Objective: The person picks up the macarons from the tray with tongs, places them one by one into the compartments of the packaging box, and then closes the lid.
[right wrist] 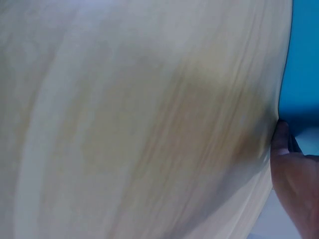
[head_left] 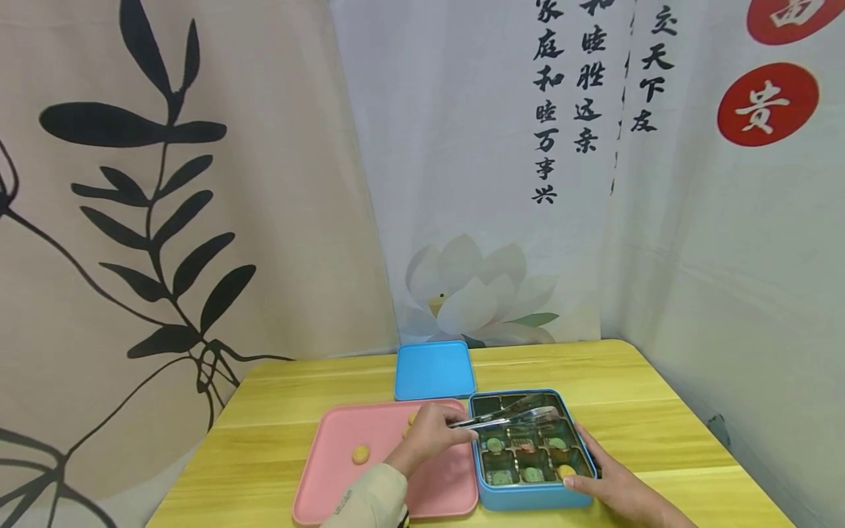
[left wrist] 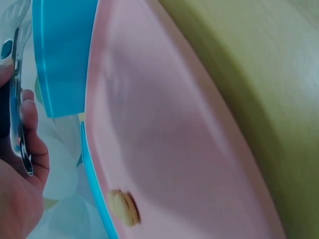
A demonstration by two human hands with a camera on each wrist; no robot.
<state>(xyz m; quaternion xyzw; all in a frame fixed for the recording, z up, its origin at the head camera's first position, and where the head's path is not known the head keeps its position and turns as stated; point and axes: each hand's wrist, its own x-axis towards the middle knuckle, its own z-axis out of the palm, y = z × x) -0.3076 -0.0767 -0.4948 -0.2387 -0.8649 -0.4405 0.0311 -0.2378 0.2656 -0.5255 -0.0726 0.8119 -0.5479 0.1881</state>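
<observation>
My left hand (head_left: 430, 436) grips metal tongs (head_left: 491, 419) with dark handle parts. Their arms reach rightward over the back compartments of a blue box (head_left: 528, 499). Inside the box are several green macarons (head_left: 532, 474), a reddish one (head_left: 524, 445) and a yellow one (head_left: 565, 471) in the front right compartment. My right hand (head_left: 620, 484) holds the box at its right side, thumb at the front right corner. A pink tray (head_left: 317, 477) lies left of the box, under my left forearm. On it sits a yellow macaron (head_left: 360, 455); another yellow piece (head_left: 413, 417) is partly hidden behind my left hand.
A blue lid (head_left: 436, 370) lies behind the tray and box. All stand on a yellow wood-grain table (head_left: 660, 411). Printed cloth (head_left: 297, 183) hangs right behind the table's back edge, and more cloth runs along the right side.
</observation>
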